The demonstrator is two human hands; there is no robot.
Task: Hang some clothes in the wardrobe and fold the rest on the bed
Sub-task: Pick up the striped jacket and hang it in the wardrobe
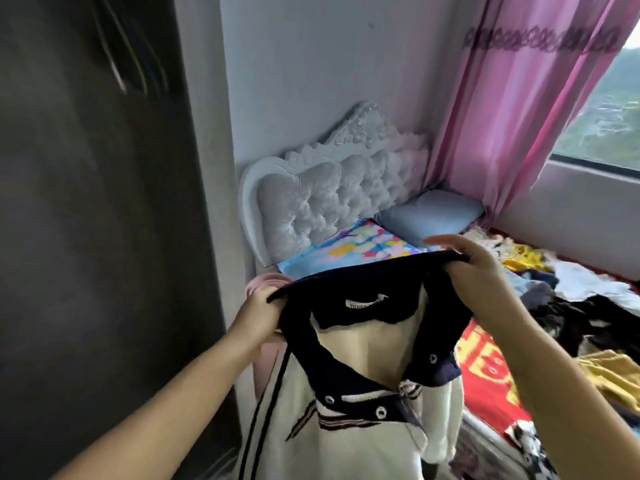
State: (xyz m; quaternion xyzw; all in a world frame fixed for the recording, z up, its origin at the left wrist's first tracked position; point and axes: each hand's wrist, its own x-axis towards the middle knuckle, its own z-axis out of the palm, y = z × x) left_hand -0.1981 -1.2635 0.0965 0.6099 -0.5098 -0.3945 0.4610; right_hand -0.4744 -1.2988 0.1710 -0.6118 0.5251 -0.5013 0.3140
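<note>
I hold a cream top (pixel 349 441) with a navy collar up in front of me, between the wardrobe (pixel 97 237) on the left and the bed (pixel 349 251) ahead. My left hand (pixel 258 315) pinches the left end of the collar, fingers curled over the dark edge. My right hand (pixel 485 271) grips the right end, thumb under and fingers folded over it, so the collar is stretched almost level between them. The body of the top hangs down freely, a white label showing inside the neck. A pink hanger (pixel 266 282) shows just behind my left hand; I cannot tell if I hold it. A pile of clothes (pixel 568 306) lies on the bed to the right, near a blue pillow (pixel 429 211) at the white headboard (pixel 322 188). A pink curtain (pixel 519 98) hangs beside the window.
</note>
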